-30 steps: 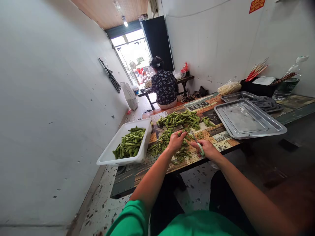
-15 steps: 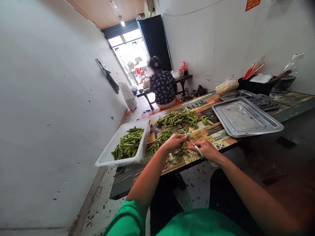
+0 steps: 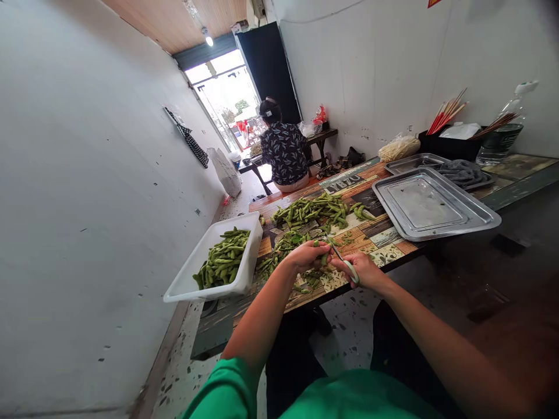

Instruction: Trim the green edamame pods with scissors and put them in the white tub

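My left hand point(image 3: 308, 256) is closed on a green edamame pod point(image 3: 324, 258), held over the near edge of the patterned table. Just right of it, my right hand point(image 3: 363, 270) grips a pair of scissors point(image 3: 350, 271) with pale green handles. Their blades point up and left, close beside the pod; whether they touch it I cannot tell. Cut stems and leafy scraps point(image 3: 311, 279) lie below and around both hands. Beyond them is a heap of edamame pods point(image 3: 312, 209). On the left, a white plastic tub point(image 3: 255, 244) holds many trimmed-looking pods point(image 3: 225, 259).
A metal tray point(image 3: 437, 203) sits on the right of the table, with a grey cloth point(image 3: 458, 171) on another tray behind. Farther back are a black box of skewers point(image 3: 449, 144), a water bottle point(image 3: 502, 131) and bagged noodles point(image 3: 399, 148). A person point(image 3: 283, 148) sits near the doorway.
The view has shifted slightly, so the room appears a little to the left. Both hands stay close together, with the pod and scissors still in them.
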A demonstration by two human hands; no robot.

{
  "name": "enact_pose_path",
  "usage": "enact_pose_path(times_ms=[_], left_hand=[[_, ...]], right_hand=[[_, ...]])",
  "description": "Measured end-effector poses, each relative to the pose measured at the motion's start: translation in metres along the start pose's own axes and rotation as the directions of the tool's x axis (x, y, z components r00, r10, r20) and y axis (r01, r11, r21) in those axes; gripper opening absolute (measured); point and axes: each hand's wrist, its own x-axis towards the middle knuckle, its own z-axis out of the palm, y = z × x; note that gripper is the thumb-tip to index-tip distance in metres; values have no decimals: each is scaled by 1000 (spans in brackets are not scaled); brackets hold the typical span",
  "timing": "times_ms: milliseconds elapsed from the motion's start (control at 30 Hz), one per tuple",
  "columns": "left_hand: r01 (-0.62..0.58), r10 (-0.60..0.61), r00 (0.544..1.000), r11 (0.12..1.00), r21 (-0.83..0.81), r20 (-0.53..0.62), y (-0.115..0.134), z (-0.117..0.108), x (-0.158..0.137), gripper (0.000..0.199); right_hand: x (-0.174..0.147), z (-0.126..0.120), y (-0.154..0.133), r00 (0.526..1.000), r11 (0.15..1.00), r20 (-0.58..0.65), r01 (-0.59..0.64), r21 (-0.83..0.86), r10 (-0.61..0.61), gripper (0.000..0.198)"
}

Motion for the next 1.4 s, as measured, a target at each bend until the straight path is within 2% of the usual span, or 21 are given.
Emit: enact_pose_path(times_ms=[100, 167, 200, 267, 300, 367, 467, 567, 633, 733, 833, 933, 1100, 1233, 1400], left_hand=[[-83, 96, 993, 984, 160, -74, 0, -1, 8, 25], [-130, 194, 968, 931, 342, -160, 2, -2, 17, 17], [-139, 254, 947, 877, 460, -199, 3, -2, 23, 13], [-115, 375, 898, 703, 702, -229, 5, -1, 35, 13], [-82, 412, 885, 596, 799, -217, 5, -1, 41, 14], [-2, 423, 886, 414, 910, -190, 6, 0, 51, 17], [81, 361, 916, 262, 962, -175, 10, 0, 61, 19], [71, 343, 930, 193, 979, -135, 15, -2, 61, 19], [52, 368, 919, 246, 968, -143, 17, -3, 56, 20], [-27, 377, 909, 481, 876, -179, 18, -5, 44, 22], [-105, 296, 941, 716, 690, -164, 15, -7, 32, 26], [-120, 237, 957, 847, 517, -165, 12, -10, 26, 31], [-129, 184, 964, 955, 266, -193, 7, -14, 21, 33], [-135, 156, 950, 986, 93, -272, 8, -14, 16, 32], [-131, 153, 954, 986, 101, -257, 10, -9, 12, 33]], right_hand=[[3, -7, 5, 995, 996, -81, -46, 75, 52, 44], [3, -14, 6, 989, 986, -120, -69, 151, 87, 42], [3, -18, 5, 986, 979, -135, -75, 191, 102, 41], [1, -23, 4, 979, 963, -160, -86, 255, 130, 41], [0, -25, 3, 976, 957, -168, -91, 274, 141, 41], [-3, -26, 3, 973, 951, -167, -107, 292, 160, 42], [-5, -26, 5, 976, 947, -136, -125, 294, 171, 43], [-4, -26, 9, 978, 949, -102, -148, 278, 183, 44], [-3, -26, 10, 977, 952, -87, -166, 259, 194, 46], [-1, -24, 9, 975, 959, -75, -187, 212, 207, 46], [0, -22, 5, 980, 973, -44, -189, 130, 196, 47], [2, -20, -1, 986, 985, -13, -168, 35, 169, 47], [4, -16, -11, 989, 987, -26, -147, -61, 145, 47], [2, -13, -13, 986, 985, -47, -162, -55, 159, 47], [6, -10, -13, 984, 982, 2, -177, -69, 177, 48]])
